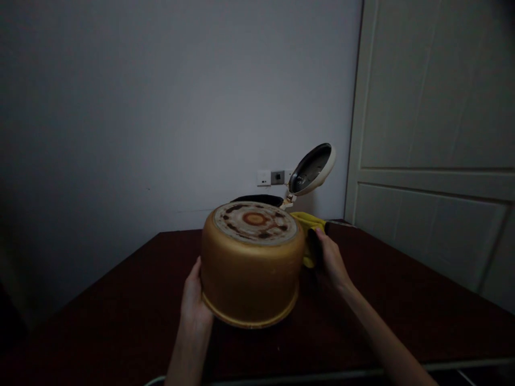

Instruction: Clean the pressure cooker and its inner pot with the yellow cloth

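A gold-coloured inner pot point(251, 268) is held upside down above the dark table point(402, 300), its stained, scorched bottom facing up. My left hand point(193, 297) grips the pot's left side near the rim. My right hand point(329, 260) is at the pot's right side, fingers closed on a yellow cloth point(308, 225) pressed against the pot. Behind the pot stands a rice cooker point(257, 199) with its lid point(311, 169) swung open.
A plain wall with a socket plate point(276, 177) is behind the table. A white panelled door point(434, 150) stands at the right. The table's near edge runs along the bottom of the view.
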The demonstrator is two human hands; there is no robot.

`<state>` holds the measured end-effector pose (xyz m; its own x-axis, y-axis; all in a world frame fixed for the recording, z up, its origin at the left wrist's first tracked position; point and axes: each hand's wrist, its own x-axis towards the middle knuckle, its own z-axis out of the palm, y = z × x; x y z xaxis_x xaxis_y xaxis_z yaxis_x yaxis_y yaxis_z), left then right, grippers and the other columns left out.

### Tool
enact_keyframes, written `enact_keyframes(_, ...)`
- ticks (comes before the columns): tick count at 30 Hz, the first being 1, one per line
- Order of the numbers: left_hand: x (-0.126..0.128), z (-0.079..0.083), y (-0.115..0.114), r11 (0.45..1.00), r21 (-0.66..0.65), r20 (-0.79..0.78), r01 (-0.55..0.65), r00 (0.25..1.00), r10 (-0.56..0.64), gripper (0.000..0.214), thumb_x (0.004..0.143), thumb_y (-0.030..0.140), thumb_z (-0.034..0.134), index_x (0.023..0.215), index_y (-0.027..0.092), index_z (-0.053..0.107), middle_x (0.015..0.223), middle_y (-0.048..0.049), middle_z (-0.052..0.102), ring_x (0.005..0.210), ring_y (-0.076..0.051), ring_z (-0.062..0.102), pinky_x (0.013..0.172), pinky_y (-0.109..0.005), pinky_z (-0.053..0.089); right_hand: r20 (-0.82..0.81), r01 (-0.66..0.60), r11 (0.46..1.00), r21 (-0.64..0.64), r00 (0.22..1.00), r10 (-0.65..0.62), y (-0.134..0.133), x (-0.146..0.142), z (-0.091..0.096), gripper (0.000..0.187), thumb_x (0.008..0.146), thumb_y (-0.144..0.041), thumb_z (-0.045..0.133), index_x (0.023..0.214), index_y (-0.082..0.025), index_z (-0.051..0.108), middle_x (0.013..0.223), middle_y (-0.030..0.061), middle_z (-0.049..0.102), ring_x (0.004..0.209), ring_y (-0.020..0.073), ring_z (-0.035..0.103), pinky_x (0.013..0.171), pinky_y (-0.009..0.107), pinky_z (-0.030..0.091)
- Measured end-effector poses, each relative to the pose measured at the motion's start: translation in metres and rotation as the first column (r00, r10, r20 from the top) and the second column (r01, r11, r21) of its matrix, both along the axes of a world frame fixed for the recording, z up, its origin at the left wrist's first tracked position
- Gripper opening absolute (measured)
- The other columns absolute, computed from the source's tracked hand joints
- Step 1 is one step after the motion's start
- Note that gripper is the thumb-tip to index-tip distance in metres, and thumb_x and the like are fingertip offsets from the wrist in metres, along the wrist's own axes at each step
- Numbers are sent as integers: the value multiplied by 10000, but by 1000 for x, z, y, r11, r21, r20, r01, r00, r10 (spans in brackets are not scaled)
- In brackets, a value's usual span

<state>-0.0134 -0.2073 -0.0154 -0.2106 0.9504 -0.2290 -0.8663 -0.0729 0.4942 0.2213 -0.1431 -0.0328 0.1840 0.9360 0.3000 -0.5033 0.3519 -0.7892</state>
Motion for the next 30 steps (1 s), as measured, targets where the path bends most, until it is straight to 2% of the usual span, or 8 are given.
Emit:
enact_keyframes(3,-3,10,-10,985,83,-155,-154,974,166,257,874,188,442,1015,135,650,679,-43,707,622,-153,676,666,-269,553,-79,54,998,-42,995,-58,-6,11,6,369,724,-459,630,995,-209,638,916,4,709,807,182,665,650,256,541)
enact_keyframes(5,-3,17,-19,965,129,-320,-229,911,259,220,843,226,509,964,136,669,697,-51,704,607,-149,663,619,-247,539,-52,121,992,-40,991,-123,-10,20,18,351,732,-461,617,982,-215,641,886,3,709,749,186,665,592,260,537)
enact_keyframes(9,3,24,-34,952,224,-602,-208,738,303,329,744,416,623,839,106,684,633,-53,664,541,-152,600,470,-217,457,249,210,976,63,943,-219,-6,31,59,329,711,-510,631,818,-202,674,687,7,683,551,171,606,436,247,460)
enact_keyframes(13,14,22,-42,941,324,-770,-103,549,325,428,696,543,619,662,117,646,539,-19,573,489,-122,492,421,-204,361,497,26,977,210,858,-130,11,18,104,359,715,-508,626,847,-183,699,661,12,671,537,160,567,446,246,416)
enact_keyframes(16,23,22,-45,921,383,-824,-71,425,375,431,722,552,582,591,142,598,538,-5,531,504,-111,448,437,-199,334,706,-128,972,198,706,-51,22,-1,127,280,704,-434,646,713,-162,712,624,19,655,555,156,550,512,262,430)
enact_keyframes(20,30,22,-46,910,413,-852,-47,333,404,438,760,555,529,558,167,526,550,2,493,522,-114,429,463,-200,340,869,-236,963,133,496,1,25,-21,137,298,694,-397,652,505,-166,662,529,22,604,481,133,503,541,290,440)
enact_keyframes(25,31,19,-43,898,430,-857,-88,274,437,430,802,526,486,544,184,445,535,19,415,536,-115,410,481,-203,329,910,-281,948,151,414,-22,18,-28,140,376,741,-475,583,526,-180,673,523,24,613,462,136,514,485,271,423)
enact_keyframes(30,31,17,-35,901,426,-862,-84,263,433,440,805,529,479,541,184,412,535,22,391,537,-109,387,476,-201,315,899,-314,881,354,374,-227,-6,-35,138,344,800,-464,543,635,-201,692,626,33,670,593,175,593,638,294,466)
